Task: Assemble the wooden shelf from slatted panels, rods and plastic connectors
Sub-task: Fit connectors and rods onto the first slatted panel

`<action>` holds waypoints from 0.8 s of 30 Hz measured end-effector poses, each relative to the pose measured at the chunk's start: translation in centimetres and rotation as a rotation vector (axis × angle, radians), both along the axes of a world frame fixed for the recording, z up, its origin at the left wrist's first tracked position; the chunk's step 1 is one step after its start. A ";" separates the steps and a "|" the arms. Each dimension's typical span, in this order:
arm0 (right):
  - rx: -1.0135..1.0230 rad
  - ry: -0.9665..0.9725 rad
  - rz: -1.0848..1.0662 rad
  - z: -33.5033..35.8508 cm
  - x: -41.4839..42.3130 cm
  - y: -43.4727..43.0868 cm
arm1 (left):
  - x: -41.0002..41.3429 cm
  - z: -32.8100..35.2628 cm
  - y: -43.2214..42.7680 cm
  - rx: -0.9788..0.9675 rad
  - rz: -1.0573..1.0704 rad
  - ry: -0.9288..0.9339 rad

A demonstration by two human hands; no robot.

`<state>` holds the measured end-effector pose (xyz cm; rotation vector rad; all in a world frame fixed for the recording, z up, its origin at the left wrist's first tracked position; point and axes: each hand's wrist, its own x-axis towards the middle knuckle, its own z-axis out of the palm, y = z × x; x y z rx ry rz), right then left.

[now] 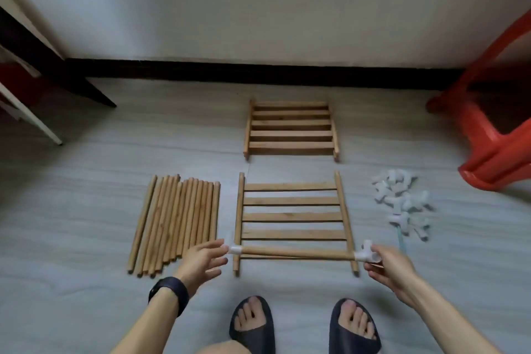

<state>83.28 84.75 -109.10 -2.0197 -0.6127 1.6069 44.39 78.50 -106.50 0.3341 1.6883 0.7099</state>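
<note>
Rod [296, 253] over slatted panel [291, 217], right hand [393, 267] gripping connector [366, 253], left hand [201, 260] splayed

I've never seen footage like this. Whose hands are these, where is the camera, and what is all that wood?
No machine here: a person wears one camera on the head, looking down at their work. On the floor lie a near panel and a far panel, both slatted, a bundle of rods on the left and a pile of white connectors on the right. A red stool stands far right. Over the near panel, one rod has a connector on each end: the right hand grips the right-end connector; the left hand, fingers straight, is at the left-end connector.
</note>
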 end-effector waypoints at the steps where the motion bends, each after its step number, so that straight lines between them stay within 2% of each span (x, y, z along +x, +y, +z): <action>1: -0.037 -0.028 0.005 -1.5 0.3 -1.2 | 0.5 -1.6 -0.9 -0.037 0.004 -0.004; 4: -0.104 -0.077 0.015 -4.9 1.0 -3.8 | 1.4 -5.1 -2.8 -0.120 0.050 -0.029; 13: -0.112 -0.129 0.033 -9.0 1.1 -4.6 | 1.7 -10.4 -3.6 -0.160 0.015 0.181; 24: -0.071 -0.171 0.003 -10.0 0.6 -3.7 | 1.9 -12.3 -3.6 -0.178 -0.010 0.279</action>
